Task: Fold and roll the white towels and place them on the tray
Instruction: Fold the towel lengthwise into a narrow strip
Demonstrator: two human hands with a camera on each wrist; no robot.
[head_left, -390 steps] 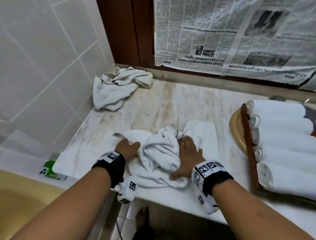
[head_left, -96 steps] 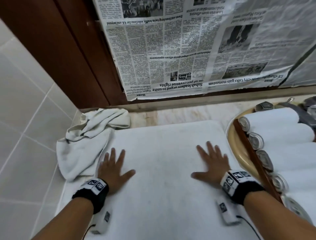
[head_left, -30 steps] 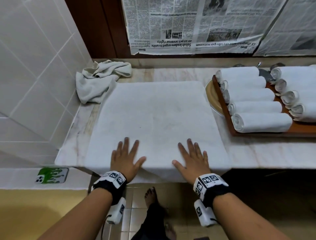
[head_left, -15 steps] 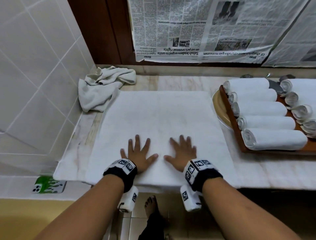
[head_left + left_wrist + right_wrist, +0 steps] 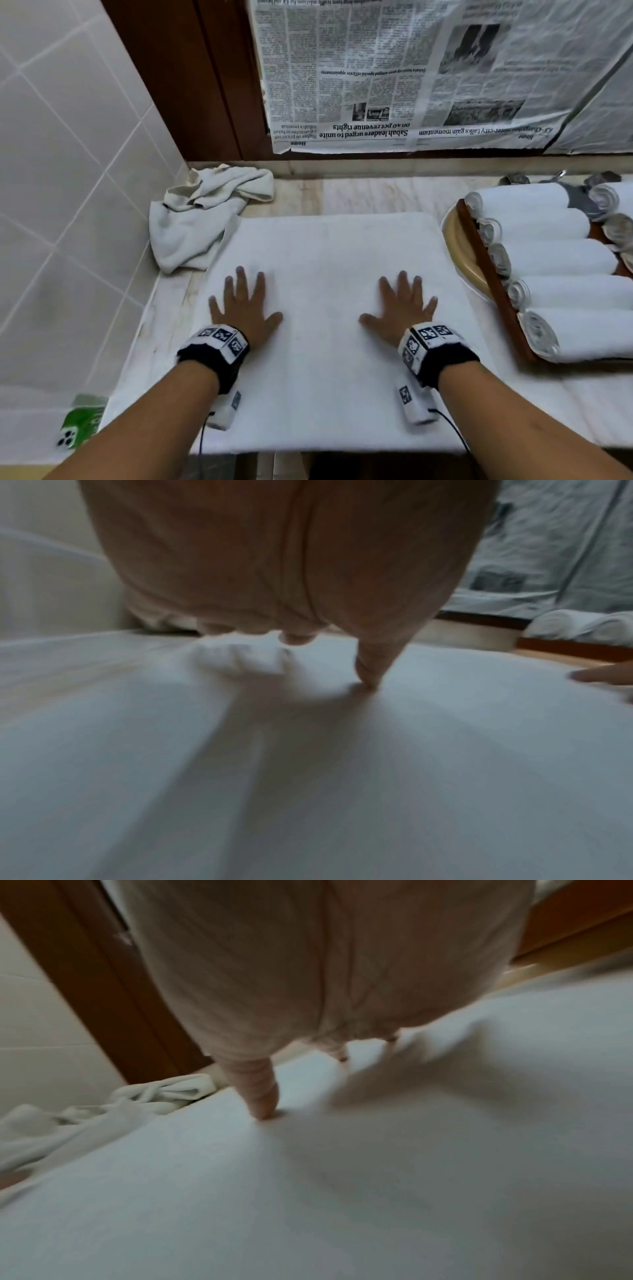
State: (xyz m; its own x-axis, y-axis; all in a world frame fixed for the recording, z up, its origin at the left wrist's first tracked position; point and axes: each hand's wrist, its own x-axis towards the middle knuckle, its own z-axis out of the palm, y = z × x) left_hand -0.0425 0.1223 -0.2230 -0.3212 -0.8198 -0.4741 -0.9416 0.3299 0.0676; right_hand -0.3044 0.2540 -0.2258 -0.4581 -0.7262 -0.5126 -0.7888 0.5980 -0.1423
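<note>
A white towel (image 5: pixel 322 359) lies spread flat on the marble counter (image 5: pixel 370 195). My left hand (image 5: pixel 245 305) presses on its left half with straight, spread fingers. My right hand (image 5: pixel 400 306) presses flat on the right half the same way. In the left wrist view the left palm (image 5: pixel 291 561) hovers over the towel (image 5: pixel 308 777), thumb tip touching the cloth. The right wrist view shows the right palm (image 5: pixel 325 961) over the towel (image 5: pixel 342 1191), thumb down on it. A wooden tray (image 5: pixel 489 274) at the right holds several rolled white towels (image 5: pixel 561 258).
A crumpled off-white towel (image 5: pixel 202 216) sits in the back left corner against the tiled wall (image 5: pixel 61 171). Newspaper (image 5: pixel 411 75) covers the surface behind the counter. A round tan plate (image 5: pixel 459 250) lies under the tray. A green-cased phone (image 5: pixel 82 421) rests on the lower ledge at left.
Both hands have slid forward and apart across the flat towel, away from its near edge. The head view has tilted closer to the counter.
</note>
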